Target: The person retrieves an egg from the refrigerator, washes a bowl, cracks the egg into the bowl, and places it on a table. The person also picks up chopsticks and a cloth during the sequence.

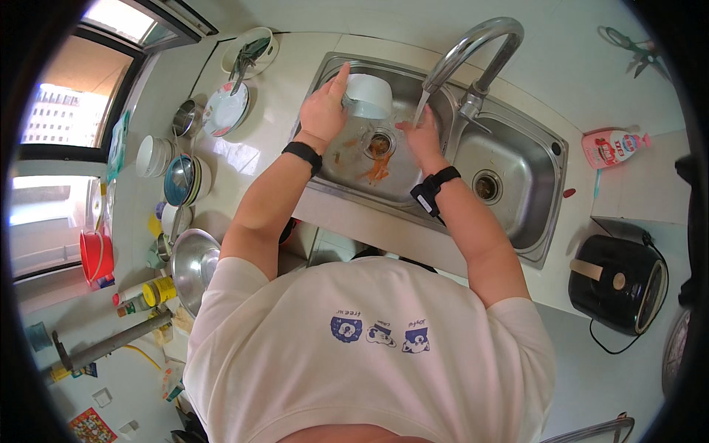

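Observation:
My left hand (323, 113) grips a white bowl (370, 95) by its left side, with the index finger stretched out along it. The bowl is tilted over the left basin (354, 160) of a stainless-steel double sink. My right hand (424, 138) is in the same basin, fingers apart and holding nothing, beside the stream of water. That water (421, 108) runs from a curved chrome faucet (471, 44). Orange food scraps (378, 169) lie around and in the drain strainer (380, 145), below the bowl.
The right basin (509, 149) adjoins on the right. Stacked plates (226, 109), a metal cup (187, 118), bowls (152, 156) and a large steel basin (195, 266) line the left counter. A pink pump bottle (612, 148) and a black air fryer (615, 282) stand to the right.

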Available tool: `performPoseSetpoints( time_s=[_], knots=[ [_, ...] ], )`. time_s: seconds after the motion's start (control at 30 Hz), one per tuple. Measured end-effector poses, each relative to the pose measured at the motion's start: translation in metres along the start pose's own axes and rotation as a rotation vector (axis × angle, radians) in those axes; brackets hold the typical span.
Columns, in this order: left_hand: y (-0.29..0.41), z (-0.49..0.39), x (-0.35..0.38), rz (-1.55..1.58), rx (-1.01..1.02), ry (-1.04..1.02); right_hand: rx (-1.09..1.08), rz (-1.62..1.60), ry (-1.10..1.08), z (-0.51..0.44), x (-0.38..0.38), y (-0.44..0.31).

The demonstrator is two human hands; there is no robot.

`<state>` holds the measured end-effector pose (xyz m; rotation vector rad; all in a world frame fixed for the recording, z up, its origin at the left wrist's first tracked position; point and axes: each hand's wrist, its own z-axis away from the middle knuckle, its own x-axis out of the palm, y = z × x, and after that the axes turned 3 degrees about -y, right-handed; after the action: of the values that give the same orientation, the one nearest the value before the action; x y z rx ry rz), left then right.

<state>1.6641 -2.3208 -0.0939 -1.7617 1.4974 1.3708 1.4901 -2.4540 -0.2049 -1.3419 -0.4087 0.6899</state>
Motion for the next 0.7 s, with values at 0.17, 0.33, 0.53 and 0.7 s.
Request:
performPoseSetpoints(
  time_s=[0.17,0.33,0.53,0.7],
  knots=[
    [0.002,0.006,0.02,0.183,-0.31,-0.01,0.053,0.131,0.07,0.009,-0.012,-0.036],
    [0.006,0.03,0.071,0.595,-0.631,-0.144,0.02,-0.277,0.06,0.025,0.003,-0.033],
    [0.05,0.058,0.099,0.788,-0.72,-0.188,-0.05,0.02,0.138,0.045,0.009,-0.024],
    [0.048,0.03,0.094,0.389,-0.448,-0.365,-0.128,0.34,0.093,0.054,-0.005,-0.032]
  ],
)
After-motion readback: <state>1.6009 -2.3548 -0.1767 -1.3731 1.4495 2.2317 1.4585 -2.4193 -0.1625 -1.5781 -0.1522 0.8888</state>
